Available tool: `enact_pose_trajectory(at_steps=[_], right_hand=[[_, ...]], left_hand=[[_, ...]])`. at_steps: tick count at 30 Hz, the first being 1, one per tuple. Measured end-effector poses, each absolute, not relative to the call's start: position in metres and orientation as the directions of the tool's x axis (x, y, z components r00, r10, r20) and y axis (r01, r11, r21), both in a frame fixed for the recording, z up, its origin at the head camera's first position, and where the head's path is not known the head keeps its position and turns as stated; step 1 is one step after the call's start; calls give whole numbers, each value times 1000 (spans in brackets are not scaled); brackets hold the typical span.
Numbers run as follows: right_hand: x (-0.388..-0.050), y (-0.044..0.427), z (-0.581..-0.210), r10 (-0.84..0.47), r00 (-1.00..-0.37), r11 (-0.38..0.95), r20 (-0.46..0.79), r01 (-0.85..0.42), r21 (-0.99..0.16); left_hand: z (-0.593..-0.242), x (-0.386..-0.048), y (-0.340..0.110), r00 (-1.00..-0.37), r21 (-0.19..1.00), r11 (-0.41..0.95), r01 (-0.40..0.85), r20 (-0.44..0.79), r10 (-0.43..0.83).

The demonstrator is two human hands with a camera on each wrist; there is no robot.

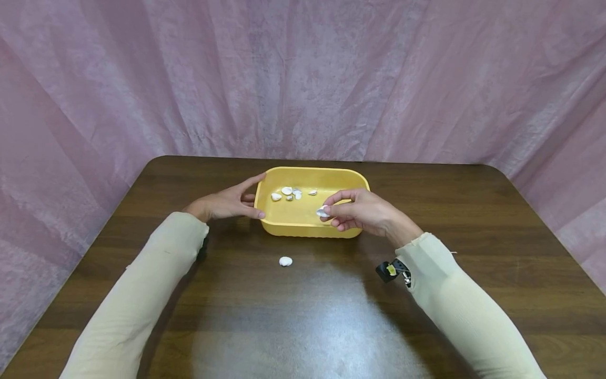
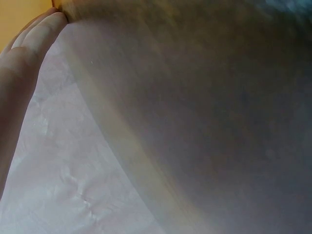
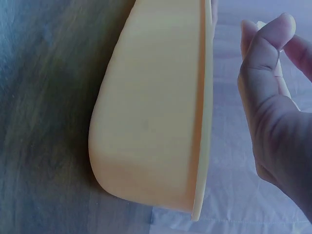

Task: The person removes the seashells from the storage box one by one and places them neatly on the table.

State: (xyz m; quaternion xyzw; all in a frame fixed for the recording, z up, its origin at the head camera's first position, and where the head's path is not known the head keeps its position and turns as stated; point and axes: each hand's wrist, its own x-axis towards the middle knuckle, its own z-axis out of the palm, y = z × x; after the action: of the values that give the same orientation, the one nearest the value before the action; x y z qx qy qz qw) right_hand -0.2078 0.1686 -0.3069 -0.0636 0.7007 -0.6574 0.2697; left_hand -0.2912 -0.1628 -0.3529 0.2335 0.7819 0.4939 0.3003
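A yellow tub [image 1: 307,230] stands on the table with several small white seashells [image 1: 286,190] inside, mostly toward its left end. My left hand [image 1: 226,204] rests against the left end of the tub, thumb at the near corner and straight index finger along the far one. In the left wrist view only part of that hand [image 2: 30,46] shows, touching the tub. My right hand [image 1: 366,213] pinches a white seashell [image 1: 322,212] between thumb and fingers, above the right part of the tub. From the right wrist view, the shell is mostly hidden by the fingers [image 3: 265,53].
One white seashell [image 1: 285,261] lies on the brown wooden table [image 1: 265,321], nearer than the tub. A pink curtain [image 1: 303,79] hangs behind the table. A small black device [image 1: 393,270] is strapped at the right wrist.
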Motion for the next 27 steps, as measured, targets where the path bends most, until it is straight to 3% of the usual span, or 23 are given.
enact_pose_trajectory(at_steps=[27], right_hand=[[-168,159,-326,-521,-809,15,-272,309,-951]], left_hand=[[-352,-290,-158,-707,917,395,49,-247,663]])
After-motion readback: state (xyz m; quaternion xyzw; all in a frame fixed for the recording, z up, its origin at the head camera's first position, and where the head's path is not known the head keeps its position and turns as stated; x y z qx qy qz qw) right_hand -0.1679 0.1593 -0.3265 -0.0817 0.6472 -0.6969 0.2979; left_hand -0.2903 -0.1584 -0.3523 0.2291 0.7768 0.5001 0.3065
